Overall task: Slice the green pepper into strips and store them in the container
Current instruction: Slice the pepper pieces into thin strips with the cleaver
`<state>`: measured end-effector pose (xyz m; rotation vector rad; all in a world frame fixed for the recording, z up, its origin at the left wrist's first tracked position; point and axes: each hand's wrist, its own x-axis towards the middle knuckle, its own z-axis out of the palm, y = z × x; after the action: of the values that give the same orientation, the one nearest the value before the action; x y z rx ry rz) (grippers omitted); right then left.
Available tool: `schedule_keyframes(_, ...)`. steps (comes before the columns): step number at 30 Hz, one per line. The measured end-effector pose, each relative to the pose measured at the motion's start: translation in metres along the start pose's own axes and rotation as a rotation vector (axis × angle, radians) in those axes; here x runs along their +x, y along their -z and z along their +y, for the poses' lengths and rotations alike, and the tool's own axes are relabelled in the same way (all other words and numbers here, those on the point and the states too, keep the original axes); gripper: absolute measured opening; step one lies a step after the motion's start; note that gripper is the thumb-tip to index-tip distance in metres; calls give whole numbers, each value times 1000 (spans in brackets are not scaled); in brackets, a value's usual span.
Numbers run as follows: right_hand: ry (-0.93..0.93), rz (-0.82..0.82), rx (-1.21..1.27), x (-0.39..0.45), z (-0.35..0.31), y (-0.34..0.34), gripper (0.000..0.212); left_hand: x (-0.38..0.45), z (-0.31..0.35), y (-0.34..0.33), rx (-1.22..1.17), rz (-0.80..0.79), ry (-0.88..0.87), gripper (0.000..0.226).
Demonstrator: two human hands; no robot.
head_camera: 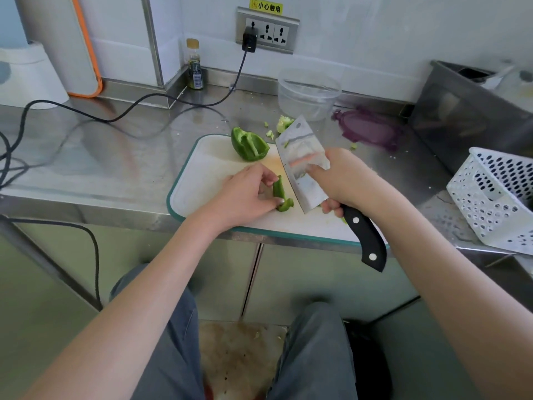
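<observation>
Here, steel counter [115, 157] meets white wall [375, 39].

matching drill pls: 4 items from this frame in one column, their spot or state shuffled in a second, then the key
Items
1. pepper piece
2. pepper half
3. clear container
4. purple lid

Places or states
A. flat on the steel counter, right of the container
B. empty, open, behind the cutting board
C. pinched by the left hand, beside the cleaver held by the right hand
D. uncut, at the board's far edge

Pairs: 1-C, 2-D, 3-B, 4-A
</observation>
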<state>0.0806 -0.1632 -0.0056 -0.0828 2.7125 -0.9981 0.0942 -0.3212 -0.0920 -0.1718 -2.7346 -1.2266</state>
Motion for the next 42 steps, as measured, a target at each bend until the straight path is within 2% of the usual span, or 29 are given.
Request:
schedule_keyframes(7,-21,42,12,1,12,9,42,1,1,7,46,-128,-6,35)
schedule_keyframes(11,-11,40,12,0,17,11,45,4,-5,10,-48,-193,2,38)
schedule_keyframes(21,-24,-8,19,0,21,8,43,-1,18,-2,142,-18,16,31)
schedule_keyframes(25,-34,-18,-4,2,20,9,42,-2,23,-6,147,47,-3,27)
schedule_keyframes(29,-18,-23,-36,4,20,9,40,-4,18,-10,159,69,-64,23)
schedule_keyframes(34,-34,-18,-97,10,19,6,26,-7,9,-14,246,84,-219,18)
schedule_keyframes(39,-57,-40,-107,9,15,5,27,-8,7,-13,261,76,-257,18)
schedule_keyframes(42,-58,-52,-97,3,13,6,36,-10,10,-12,249,69,-270,16)
